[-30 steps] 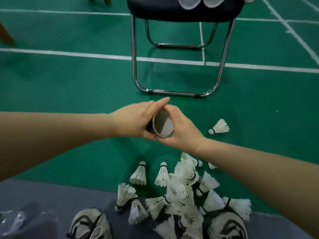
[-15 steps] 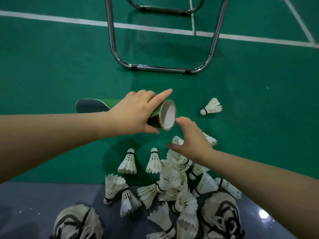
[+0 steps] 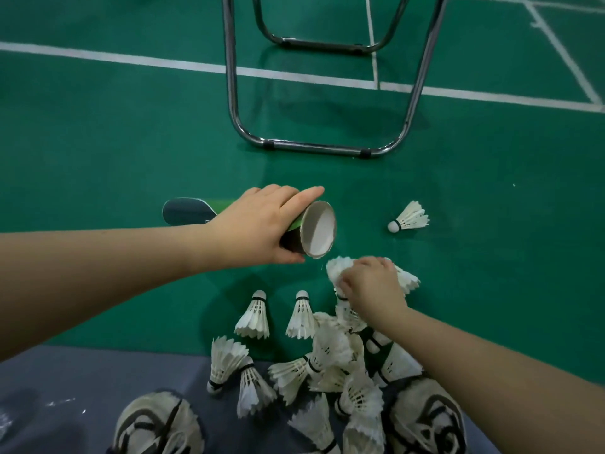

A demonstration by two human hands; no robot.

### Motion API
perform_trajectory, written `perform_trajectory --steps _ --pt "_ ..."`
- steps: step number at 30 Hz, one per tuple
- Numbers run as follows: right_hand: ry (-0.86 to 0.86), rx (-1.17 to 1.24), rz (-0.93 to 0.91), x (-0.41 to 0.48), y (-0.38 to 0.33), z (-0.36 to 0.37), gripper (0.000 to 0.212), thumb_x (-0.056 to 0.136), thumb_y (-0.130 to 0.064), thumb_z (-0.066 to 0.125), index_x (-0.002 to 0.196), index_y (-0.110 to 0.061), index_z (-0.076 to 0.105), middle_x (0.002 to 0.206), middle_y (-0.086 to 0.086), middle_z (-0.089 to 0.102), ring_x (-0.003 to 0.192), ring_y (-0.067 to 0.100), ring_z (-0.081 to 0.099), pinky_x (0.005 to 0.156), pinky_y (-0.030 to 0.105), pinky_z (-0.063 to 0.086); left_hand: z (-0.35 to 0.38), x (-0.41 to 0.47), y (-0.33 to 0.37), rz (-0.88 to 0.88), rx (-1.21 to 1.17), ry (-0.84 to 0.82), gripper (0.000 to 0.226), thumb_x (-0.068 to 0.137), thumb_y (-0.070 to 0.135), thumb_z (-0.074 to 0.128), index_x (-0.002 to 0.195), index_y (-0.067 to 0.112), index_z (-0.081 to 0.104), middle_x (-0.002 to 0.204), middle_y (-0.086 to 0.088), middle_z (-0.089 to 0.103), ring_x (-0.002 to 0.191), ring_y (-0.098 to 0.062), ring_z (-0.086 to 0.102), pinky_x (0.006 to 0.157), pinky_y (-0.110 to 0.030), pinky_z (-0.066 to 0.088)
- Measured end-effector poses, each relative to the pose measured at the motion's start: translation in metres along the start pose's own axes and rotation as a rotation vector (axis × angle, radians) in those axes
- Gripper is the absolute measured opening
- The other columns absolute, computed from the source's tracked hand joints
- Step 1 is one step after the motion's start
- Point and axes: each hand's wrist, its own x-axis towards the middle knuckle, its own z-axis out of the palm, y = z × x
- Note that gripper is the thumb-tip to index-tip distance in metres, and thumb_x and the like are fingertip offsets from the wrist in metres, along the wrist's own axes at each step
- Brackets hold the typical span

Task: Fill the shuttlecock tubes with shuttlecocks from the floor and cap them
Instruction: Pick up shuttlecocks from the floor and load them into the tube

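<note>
Right hand (image 3: 373,286): lowered since the previous frame from beside the tube mouth onto the shuttlecock pile (image 3: 334,355); fingers curled round one shuttlecock (image 3: 339,271) at the pile's far edge. Left hand (image 3: 258,227): grips tube (image 3: 319,229), roughly level, open mouth facing right. Stray shuttlecock (image 3: 409,217): on green floor (image 3: 131,142), right of tube, apart.

Tube (image 3: 319,229): bright green outside, dark band at mouth, pale grey-white inside. Floor (image 3: 114,142) around tube: deep green; white lines (image 3: 131,59) beyond tube. Chair frame (image 3: 314,147) beyond tube: shiny silver, black clips. Shuttlecocks (image 3: 330,352) below tube: white feathers, thin black bands, white tips. Floor strip (image 3: 82,388) nearer than tube: grey-blue. Shoes (image 3: 157,424) on strip: cream, black swirls.
</note>
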Motion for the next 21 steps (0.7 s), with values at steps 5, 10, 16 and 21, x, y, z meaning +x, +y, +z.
perform_trajectory --steps 5,10,16,21 --pt "0.499 0.984 0.269 0.014 0.008 -0.063 0.038 0.097 -0.021 0.045 0.061 -0.01 0.05 0.059 0.0 0.041 0.057 0.011 0.034 0.056 0.028 0.028 -0.003 0.01 -0.001 -0.064 -0.009 0.054 0.091 0.065 0.06 0.06 0.139 0.014 0.031 0.114 -0.013 0.058 0.1 -0.034 0.056 0.082 -0.044 0.046" --pt "0.813 1.24 0.179 0.025 -0.003 -0.108 0.027 0.095 -0.016 0.047 0.071 -0.013 0.06 0.065 -0.005 0.051 0.066 0.009 0.042 0.064 0.026 0.037 -0.012 0.018 0.001 -0.138 -0.008 0.058 0.096 0.07 0.051 0.073 0.146 0.011 0.027 0.122 -0.013 0.053 0.109 -0.033 0.049 0.091 -0.043 0.04" --pt "0.707 1.2 0.053 0.024 -0.03 -0.103 0.024 0.091 -0.025 0.046 0.073 -0.03 0.062 0.069 -0.008 0.06 0.069 0.011 0.052 0.069 0.038 0.047 -0.015 0.019 0.003 -0.183 0.012 0.035 0.097 0.071 0.053 0.069 0.147 0.014 0.024 0.124 -0.01 0.051 0.111 -0.031 0.048 0.094 -0.043 0.04" --pt "0.586 1.141 -0.069 0.025 -0.036 -0.089 0.038 0.091 -0.027 0.043 0.081 0.005 0.061 0.078 0.029 0.059 0.075 0.042 0.052 0.07 0.055 0.045 -0.015 0.023 0.001 -0.201 0.022 0.044 0.097 0.071 0.053 0.068 0.147 0.014 0.022 0.124 -0.011 0.05 0.112 -0.031 0.047 0.094 -0.044 0.04"
